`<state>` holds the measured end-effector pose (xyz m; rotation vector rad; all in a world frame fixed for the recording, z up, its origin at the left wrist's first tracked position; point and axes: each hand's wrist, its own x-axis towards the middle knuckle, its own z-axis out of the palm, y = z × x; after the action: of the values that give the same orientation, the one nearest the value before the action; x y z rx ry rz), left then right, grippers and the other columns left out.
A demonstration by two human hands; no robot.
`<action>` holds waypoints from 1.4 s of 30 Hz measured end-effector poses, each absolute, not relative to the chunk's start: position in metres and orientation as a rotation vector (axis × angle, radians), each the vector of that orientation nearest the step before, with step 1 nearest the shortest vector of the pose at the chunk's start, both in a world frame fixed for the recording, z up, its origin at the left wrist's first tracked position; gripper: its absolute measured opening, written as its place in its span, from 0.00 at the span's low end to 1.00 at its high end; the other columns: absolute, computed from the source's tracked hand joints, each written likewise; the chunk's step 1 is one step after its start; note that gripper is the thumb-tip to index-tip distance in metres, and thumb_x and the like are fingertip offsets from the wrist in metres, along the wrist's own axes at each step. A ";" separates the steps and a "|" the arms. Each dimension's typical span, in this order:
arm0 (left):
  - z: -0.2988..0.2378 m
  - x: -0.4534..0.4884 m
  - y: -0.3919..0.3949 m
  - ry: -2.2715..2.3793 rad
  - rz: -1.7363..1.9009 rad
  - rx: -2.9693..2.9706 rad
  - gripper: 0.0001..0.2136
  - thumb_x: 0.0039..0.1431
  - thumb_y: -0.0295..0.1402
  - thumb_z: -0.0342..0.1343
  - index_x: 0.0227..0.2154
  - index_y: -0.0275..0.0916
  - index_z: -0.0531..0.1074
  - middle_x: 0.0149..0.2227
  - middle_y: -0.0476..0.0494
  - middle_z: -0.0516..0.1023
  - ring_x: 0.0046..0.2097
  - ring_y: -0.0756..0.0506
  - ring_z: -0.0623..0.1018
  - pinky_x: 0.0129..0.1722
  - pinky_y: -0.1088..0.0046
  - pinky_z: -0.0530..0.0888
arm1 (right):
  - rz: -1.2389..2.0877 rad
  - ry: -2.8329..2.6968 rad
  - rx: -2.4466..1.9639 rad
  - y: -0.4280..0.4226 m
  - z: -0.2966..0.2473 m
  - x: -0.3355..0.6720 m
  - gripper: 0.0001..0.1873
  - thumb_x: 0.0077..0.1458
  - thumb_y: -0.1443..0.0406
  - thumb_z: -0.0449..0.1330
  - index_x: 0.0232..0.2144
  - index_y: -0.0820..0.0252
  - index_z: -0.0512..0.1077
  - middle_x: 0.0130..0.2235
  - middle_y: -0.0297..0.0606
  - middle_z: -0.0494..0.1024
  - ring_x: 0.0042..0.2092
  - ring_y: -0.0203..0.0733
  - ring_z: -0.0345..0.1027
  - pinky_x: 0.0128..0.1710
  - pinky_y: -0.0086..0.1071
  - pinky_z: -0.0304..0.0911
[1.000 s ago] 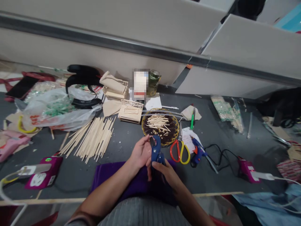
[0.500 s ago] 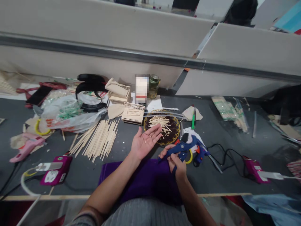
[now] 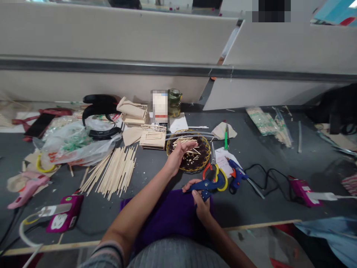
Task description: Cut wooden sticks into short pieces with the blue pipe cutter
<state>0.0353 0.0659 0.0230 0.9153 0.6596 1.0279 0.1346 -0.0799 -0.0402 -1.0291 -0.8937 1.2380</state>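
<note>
My left hand [image 3: 177, 158] is turned on edge over the near left side of a round wicker basket [image 3: 208, 158], fingers stretched out. Short thin sticks [image 3: 182, 141] and tiny cut wooden bits [image 3: 192, 159] lie in the basket, partly behind the hand. My right hand [image 3: 201, 206] is closed around the handles of a blue hand cutter [image 3: 206, 185], held above a purple cloth [image 3: 164, 212]. Scissors [image 3: 213, 160] with red and yellow handles lie just beyond the cutter, which partly covers them.
Long wooden sticks [image 3: 118, 171] are spread to the left, near a small stick-built model [image 3: 153, 139]. A blue glue gun [image 3: 236, 176] lies on the right and a pink one [image 3: 29, 188] far left. Purple power sockets [image 3: 65, 214] with cables sit near the front edge.
My left hand has turned from palm up to on edge, its palm now facing the basket. The cutter in my right hand has moved slightly down, exposing more of the scissors. The view has shifted.
</note>
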 end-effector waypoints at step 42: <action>0.003 0.057 0.102 1.058 -0.004 2.584 0.17 0.58 0.20 0.45 0.41 0.39 0.77 0.42 0.37 0.76 0.48 0.41 0.74 0.46 0.67 0.71 | 1.205 -0.987 -0.971 -0.075 -0.030 0.137 0.11 0.59 0.56 0.58 0.40 0.54 0.68 0.33 0.36 0.74 0.35 0.43 0.71 0.38 0.39 0.67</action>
<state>0.0570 0.1019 0.0035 2.5836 1.0584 -0.0035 0.1371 -0.0752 -0.0298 -0.9709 -0.9871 1.2052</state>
